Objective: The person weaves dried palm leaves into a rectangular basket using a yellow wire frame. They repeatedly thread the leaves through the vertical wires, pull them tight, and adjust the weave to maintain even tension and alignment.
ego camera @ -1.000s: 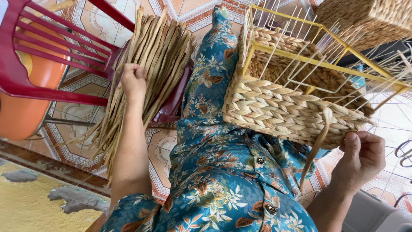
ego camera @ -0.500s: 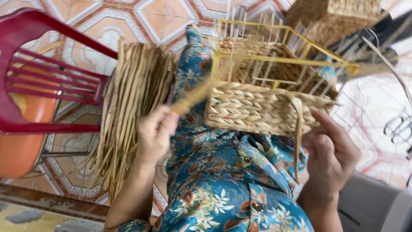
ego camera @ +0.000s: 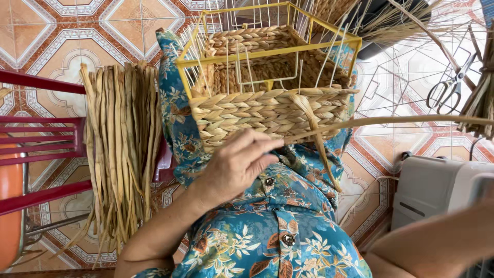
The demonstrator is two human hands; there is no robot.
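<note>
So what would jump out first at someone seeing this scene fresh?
Probably the half-woven basket at centre, pale braided straw climbing a yellow wire frame, resting on a lap in blue floral cloth. The left hand pinches a long straw strand against its lower edge. A bundle of dried straw hangs at left beside a red chair.

The person wears a teal-blue garment [ego camera: 267,231] printed all over with leaves and blossoms in rust orange, brown, cream and pale blue, filling the lower middle of the frame and running on up the centre as matching cloth over the legs. Down its front sits a row of small dark round buttons with a metallic glint (two show plainly, one near the centre and one lower down). Both forearms are bare, the left hand [ego camera: 234,167] at mid-frame and the right arm at the lower right edge, with no ring, watch or bracelet-free sleeve cuff visible on either.
</note>
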